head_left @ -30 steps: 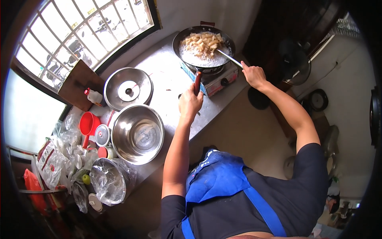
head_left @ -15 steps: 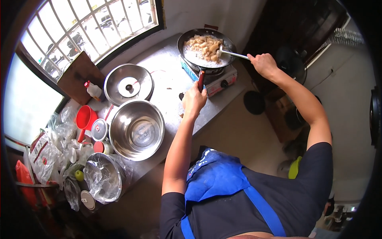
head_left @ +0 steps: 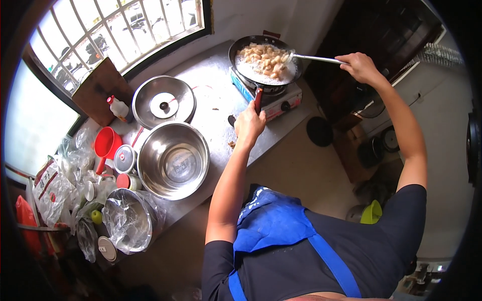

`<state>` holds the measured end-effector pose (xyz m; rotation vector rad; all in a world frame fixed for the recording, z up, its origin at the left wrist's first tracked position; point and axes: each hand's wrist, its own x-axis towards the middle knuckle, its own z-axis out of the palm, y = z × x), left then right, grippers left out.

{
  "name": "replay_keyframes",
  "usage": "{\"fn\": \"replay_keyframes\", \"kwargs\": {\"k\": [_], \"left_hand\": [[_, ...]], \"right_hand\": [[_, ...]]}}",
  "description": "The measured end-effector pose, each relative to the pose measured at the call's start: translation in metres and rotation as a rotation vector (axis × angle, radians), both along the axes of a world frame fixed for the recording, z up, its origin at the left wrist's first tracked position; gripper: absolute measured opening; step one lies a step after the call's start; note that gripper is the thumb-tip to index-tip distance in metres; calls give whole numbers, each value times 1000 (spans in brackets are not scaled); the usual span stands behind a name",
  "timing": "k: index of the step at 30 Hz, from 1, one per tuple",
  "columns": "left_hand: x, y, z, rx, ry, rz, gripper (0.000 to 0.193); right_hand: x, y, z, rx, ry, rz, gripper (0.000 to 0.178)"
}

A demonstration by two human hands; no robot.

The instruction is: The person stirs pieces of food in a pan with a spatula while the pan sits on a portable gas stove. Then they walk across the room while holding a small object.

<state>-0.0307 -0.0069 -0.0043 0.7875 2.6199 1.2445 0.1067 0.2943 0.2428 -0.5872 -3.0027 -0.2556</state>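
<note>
Your left grip (head_left: 250,123) is holding the round black pan (head_left: 233,60), your right grip (head_left: 361,67) a silver-shafted utensil (head_left: 320,58) needing gentle strokes.

Food pieces (head_left: 266,57) and foam (head_left: 244,66) hide the bottom of the pan (head_left: 232,54); the utensil (head_left: 321,59) blurs at its head

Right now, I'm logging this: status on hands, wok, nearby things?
Left hand gripping wok handle; right hand holding utensil at right side of wok. Pale chunks in foamy liquid. Steel bowl left of left arm.

Left fingers (head_left: 249,113) grip wok handle (head_left: 258,99), right fingers (head_left: 347,59) utensil (head_left: 321,59)
</note>
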Motion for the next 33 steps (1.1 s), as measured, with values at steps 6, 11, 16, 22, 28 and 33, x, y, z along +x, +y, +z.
{"fn": "replay_keyframes", "kwargs": {"k": [6,11,16,22,28,33], "left_hand": [[-3,-1,0,10,8,-29,44],[0,3,-2,-6,22,-4,44],[1,3,-2,8,69,5,41],[0,8,-8,-17,83,37,37],[0,6,-9,-9,78,32,37],[-1,4,2,-44,31,16,47]], "right_hand": [[-25,22,-16,-244,85,3,34],[-59,40,-57,-344,143,-49,36],[-105,40,-94,-441,167,-36,37],[-130,4,-120,-609,21,-161,37],[-100,6,-133,-583,-41,-64,35],[-68,7,-98,-671,-24,-62,36]]}}
